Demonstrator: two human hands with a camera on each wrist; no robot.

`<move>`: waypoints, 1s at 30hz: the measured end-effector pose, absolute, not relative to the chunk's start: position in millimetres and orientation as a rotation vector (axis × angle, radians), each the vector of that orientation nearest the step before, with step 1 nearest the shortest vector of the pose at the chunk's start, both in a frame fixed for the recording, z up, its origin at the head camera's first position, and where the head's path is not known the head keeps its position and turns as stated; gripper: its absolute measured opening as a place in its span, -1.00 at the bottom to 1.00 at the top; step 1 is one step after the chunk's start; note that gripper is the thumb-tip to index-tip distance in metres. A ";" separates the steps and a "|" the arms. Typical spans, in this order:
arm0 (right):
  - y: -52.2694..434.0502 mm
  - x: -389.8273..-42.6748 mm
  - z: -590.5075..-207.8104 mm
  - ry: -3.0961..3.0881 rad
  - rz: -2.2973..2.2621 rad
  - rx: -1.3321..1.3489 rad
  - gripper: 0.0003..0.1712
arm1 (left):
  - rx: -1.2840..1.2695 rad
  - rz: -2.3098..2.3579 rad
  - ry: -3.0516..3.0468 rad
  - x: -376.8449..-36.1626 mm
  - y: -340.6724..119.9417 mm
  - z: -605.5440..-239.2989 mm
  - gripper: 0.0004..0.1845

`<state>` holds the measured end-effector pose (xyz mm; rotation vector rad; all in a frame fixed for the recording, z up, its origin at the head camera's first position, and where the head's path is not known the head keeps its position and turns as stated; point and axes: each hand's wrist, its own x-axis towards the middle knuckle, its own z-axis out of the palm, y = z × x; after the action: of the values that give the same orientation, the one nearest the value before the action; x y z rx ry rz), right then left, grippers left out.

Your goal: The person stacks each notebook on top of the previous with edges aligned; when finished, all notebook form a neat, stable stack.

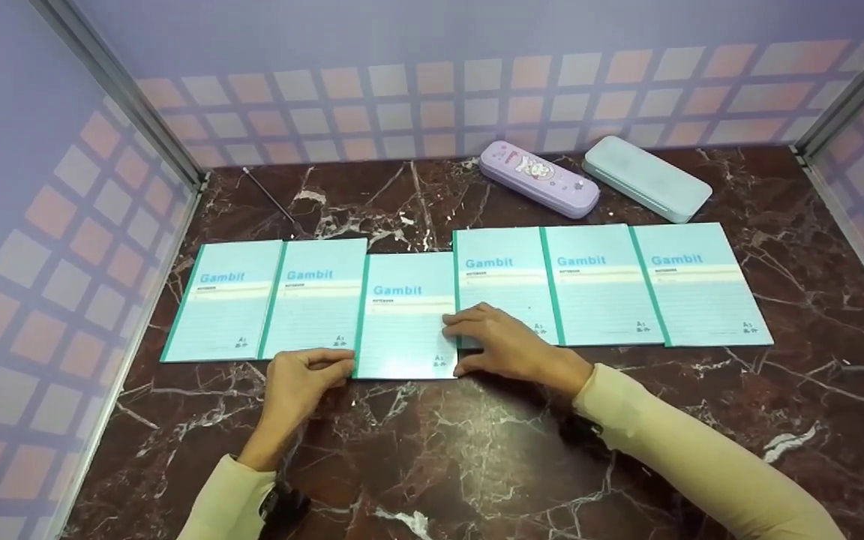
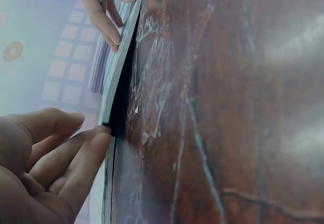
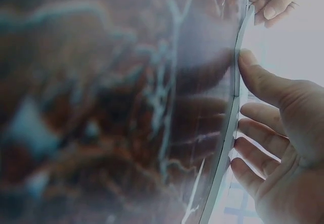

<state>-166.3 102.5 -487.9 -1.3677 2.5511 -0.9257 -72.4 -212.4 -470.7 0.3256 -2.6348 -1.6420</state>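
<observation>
Notebook third from the left [image 1: 402,334], set nearer on the counter [image 1: 402,442] than its neighbours [image 1: 505,289], is gripped at its left edge by the left hand [image 1: 298,382] and at its right edge by the right hand [image 1: 505,343], and those neighbours could be knocked askew if it is slid far unevenly.

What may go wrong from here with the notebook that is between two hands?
At the left hand, the third notebook from the left seems raised off the table, so it might settle overlapping the second notebook. The right hand reaches over the fourth notebook and could nudge it out of line.
</observation>
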 end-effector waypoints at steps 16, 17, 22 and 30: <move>101.8 -166.2 -491.8 2.567 -0.924 -1.365 -0.21 | 0.504 -2.202 -2.313 -75.5 -217.6 -477.2 -0.68; 101.8 -166.0 -492.1 2.565 -0.926 -1.365 -0.21 | 0.502 -2.215 -2.314 -75.7 -217.8 -477.2 -0.67; 102.3 -165.8 -492.6 2.566 -0.951 -1.392 -0.23 | 0.472 -2.226 -2.338 -75.6 -218.1 -478.1 -0.61; 103.1 -167.0 -490.7 2.550 -0.954 -1.390 -0.23 | 0.446 -2.297 -2.290 -74.7 -219.5 -477.5 -0.51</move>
<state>-167.0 103.1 -490.7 -1.3902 2.5502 -0.9544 -74.7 -219.5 -477.5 0.4458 -2.2898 -2.2969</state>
